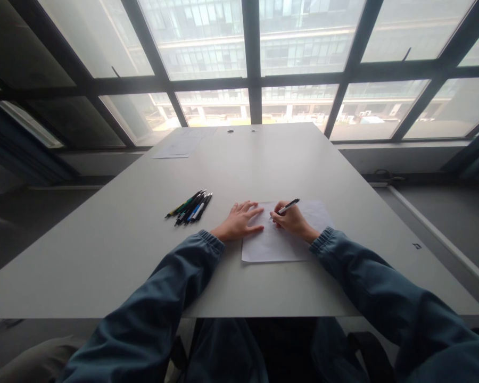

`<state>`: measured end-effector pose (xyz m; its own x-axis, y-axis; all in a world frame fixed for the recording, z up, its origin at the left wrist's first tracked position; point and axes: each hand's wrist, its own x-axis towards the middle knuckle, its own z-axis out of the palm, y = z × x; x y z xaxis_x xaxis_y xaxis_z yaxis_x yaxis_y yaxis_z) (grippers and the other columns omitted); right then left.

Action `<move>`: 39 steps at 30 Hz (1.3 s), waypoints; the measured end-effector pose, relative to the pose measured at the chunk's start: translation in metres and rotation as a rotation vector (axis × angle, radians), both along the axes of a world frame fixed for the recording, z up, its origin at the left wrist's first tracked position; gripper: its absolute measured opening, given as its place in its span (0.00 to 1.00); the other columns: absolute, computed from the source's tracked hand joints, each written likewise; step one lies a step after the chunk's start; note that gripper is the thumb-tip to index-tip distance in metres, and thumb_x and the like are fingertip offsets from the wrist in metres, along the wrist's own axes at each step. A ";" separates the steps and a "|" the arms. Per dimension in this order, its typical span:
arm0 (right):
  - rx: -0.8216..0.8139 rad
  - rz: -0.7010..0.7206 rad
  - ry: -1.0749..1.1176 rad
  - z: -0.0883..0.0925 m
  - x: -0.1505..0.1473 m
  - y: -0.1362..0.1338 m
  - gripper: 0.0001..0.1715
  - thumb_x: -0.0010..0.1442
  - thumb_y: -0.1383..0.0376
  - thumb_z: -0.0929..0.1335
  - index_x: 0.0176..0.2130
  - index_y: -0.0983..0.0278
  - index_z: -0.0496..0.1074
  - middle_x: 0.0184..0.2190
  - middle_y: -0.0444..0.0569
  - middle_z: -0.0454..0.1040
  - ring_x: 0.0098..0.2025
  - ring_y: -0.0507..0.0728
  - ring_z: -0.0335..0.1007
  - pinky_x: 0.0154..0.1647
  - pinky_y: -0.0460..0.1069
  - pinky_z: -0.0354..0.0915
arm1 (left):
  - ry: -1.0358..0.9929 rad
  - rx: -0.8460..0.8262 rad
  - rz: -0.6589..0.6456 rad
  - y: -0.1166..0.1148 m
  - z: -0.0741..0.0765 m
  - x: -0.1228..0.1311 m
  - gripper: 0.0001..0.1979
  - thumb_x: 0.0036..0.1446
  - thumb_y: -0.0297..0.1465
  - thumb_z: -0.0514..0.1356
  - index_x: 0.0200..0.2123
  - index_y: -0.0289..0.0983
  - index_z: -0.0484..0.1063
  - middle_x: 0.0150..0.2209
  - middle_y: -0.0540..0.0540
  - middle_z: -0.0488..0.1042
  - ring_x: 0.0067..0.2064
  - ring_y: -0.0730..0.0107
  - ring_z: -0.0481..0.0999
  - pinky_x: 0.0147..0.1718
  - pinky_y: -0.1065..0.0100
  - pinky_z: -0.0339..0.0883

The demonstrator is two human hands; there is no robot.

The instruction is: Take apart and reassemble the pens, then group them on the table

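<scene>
My right hand is closed round a pen with a white barrel and a dark end. Its tip points down and left at a white sheet of paper; whether it touches is too small to tell. Flat across the sheet's left edge lies my left hand, fingers spread and holding nothing. Any marks on the paper are too faint to make out. Left of my left hand, a bunch of pens in black, green and blue rests on the table.
The white table reaches away to a wall of framed windows. More papers lie at its far left corner, and a round cable hole sits near the far edge. A small dark mark shows at the right.
</scene>
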<state>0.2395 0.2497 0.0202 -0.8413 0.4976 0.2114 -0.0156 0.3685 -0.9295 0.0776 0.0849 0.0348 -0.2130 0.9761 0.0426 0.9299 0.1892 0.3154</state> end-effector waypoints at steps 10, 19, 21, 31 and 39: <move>0.089 -0.038 -0.034 0.003 -0.001 -0.001 0.09 0.55 0.61 0.70 0.28 0.62 0.67 0.18 0.43 0.73 0.17 0.53 0.70 0.19 0.44 0.61 | -0.006 0.008 -0.003 0.001 0.003 0.002 0.35 0.59 0.53 0.60 0.67 0.49 0.63 0.69 0.42 0.57 0.71 0.44 0.51 0.68 0.38 0.39; 0.016 -0.093 0.007 0.002 0.000 0.001 0.13 0.56 0.57 0.70 0.27 0.62 0.66 0.17 0.43 0.72 0.16 0.52 0.67 0.16 0.44 0.59 | -0.017 0.040 -0.001 0.000 -0.001 0.000 0.35 0.58 0.52 0.62 0.65 0.49 0.64 0.69 0.41 0.59 0.71 0.44 0.53 0.68 0.37 0.41; -0.027 -0.153 0.076 0.002 0.000 0.005 0.17 0.57 0.54 0.70 0.27 0.62 0.67 0.17 0.43 0.71 0.17 0.51 0.65 0.17 0.44 0.57 | -0.020 0.043 -0.001 -0.001 -0.002 -0.002 0.35 0.57 0.52 0.62 0.65 0.49 0.65 0.69 0.42 0.59 0.71 0.43 0.53 0.68 0.37 0.41; -0.399 0.022 0.192 0.021 0.014 0.010 0.23 0.61 0.49 0.67 0.42 0.66 0.76 0.32 0.51 0.78 0.26 0.51 0.68 0.22 0.45 0.58 | -0.189 0.492 0.019 -0.002 0.013 0.003 0.21 0.66 0.46 0.56 0.54 0.39 0.72 0.57 0.39 0.71 0.62 0.57 0.67 0.63 0.55 0.60; -0.377 0.189 0.178 0.029 0.019 -0.005 0.18 0.56 0.52 0.74 0.35 0.63 0.72 0.28 0.47 0.77 0.27 0.51 0.68 0.24 0.45 0.60 | -0.240 0.516 -0.054 0.001 0.018 0.012 0.16 0.65 0.46 0.59 0.42 0.39 0.76 0.41 0.44 0.79 0.45 0.61 0.76 0.50 0.58 0.68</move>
<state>0.2584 0.2445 0.0487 -0.8917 0.4086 0.1949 -0.2219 -0.0193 -0.9749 0.0896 0.0856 0.0527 -0.2258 0.8517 0.4729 0.8247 -0.0913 0.5582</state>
